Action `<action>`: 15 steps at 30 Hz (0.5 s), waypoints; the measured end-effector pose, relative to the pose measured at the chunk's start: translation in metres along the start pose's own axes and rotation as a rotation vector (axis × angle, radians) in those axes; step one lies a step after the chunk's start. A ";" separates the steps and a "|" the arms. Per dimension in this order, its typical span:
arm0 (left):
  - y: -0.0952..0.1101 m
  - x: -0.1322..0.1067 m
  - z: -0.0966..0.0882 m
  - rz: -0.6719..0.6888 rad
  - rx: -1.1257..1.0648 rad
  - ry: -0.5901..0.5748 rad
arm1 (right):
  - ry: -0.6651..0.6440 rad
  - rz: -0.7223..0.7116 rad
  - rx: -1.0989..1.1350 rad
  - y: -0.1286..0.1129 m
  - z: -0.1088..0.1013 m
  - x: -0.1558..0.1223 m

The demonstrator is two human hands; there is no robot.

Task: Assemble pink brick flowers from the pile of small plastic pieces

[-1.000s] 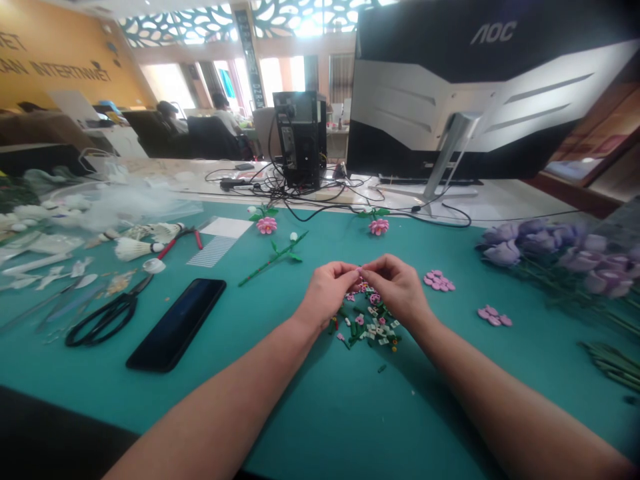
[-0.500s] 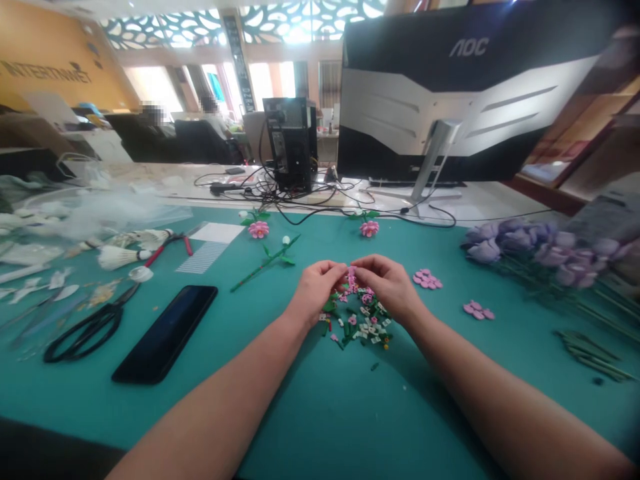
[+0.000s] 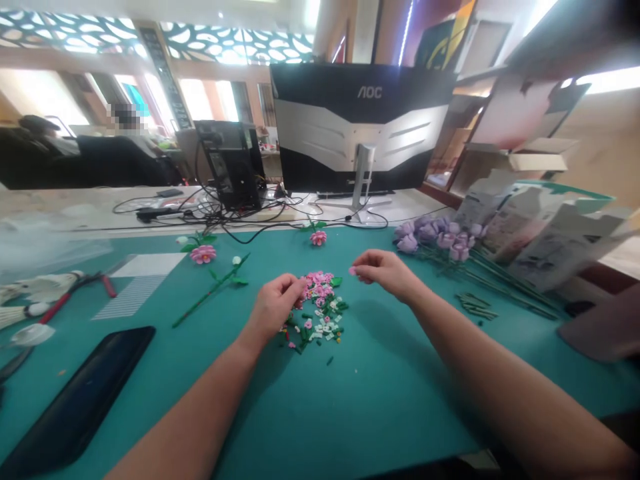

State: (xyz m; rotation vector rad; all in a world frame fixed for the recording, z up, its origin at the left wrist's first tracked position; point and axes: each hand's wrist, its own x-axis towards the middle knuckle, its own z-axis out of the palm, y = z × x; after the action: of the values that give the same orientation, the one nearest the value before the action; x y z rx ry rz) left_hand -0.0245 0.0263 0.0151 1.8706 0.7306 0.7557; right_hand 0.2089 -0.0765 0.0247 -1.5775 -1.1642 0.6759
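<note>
My right hand (image 3: 387, 273) is raised to the right of a pile of small building-brick parts, thumb and fingertips pinched on a small pink brick piece (image 3: 353, 271). Close against the pile's left side, my left hand (image 3: 276, 303) has thumb and forefinger pressed together. What it pinches, if anything, is hidden. The pile holds pink parts (image 3: 320, 285), white parts (image 3: 327, 328) and dark green bits on the green mat (image 3: 390, 400). Beyond it stands a pink brick flower (image 3: 318, 238). A green brick stem (image 3: 210, 291) with a white bud lies to the left.
Another pink flower (image 3: 203, 254) lies back left, near a striped sheet (image 3: 131, 293). A black phone (image 3: 80, 400) and red-handled pliers (image 3: 75, 293) are at left. Purple brick flowers (image 3: 440, 235), green stems (image 3: 475, 305) and boxes (image 3: 555, 233) fill the right. A monitor (image 3: 357, 127) stands behind.
The view has swung to the right. My hands, together over the pile before, have come apart, the right one moving rightward with a pink piece. My right arm now covers where pink clusters lay.
</note>
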 end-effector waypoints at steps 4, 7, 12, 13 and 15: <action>0.027 -0.013 0.001 0.085 -0.075 -0.184 | 0.216 0.135 -0.319 0.038 -0.060 -0.016; 0.058 -0.026 0.003 0.143 -0.202 -0.241 | 0.307 0.184 -0.415 0.067 -0.089 -0.023; 0.111 -0.064 0.003 0.209 -0.407 -0.215 | 0.371 0.237 -0.579 0.098 -0.103 -0.025; 0.118 -0.074 0.002 0.219 -0.413 -0.205 | 0.371 0.244 -0.603 0.102 -0.103 -0.026; 0.126 -0.097 0.000 0.289 -0.415 -0.139 | 0.361 0.254 -0.642 0.107 -0.102 -0.026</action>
State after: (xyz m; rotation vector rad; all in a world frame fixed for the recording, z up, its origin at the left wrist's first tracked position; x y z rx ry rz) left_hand -0.0651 -0.0926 0.1128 1.6398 0.1934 0.8733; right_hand 0.3241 -0.1428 -0.0459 -2.3024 -0.9588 0.1471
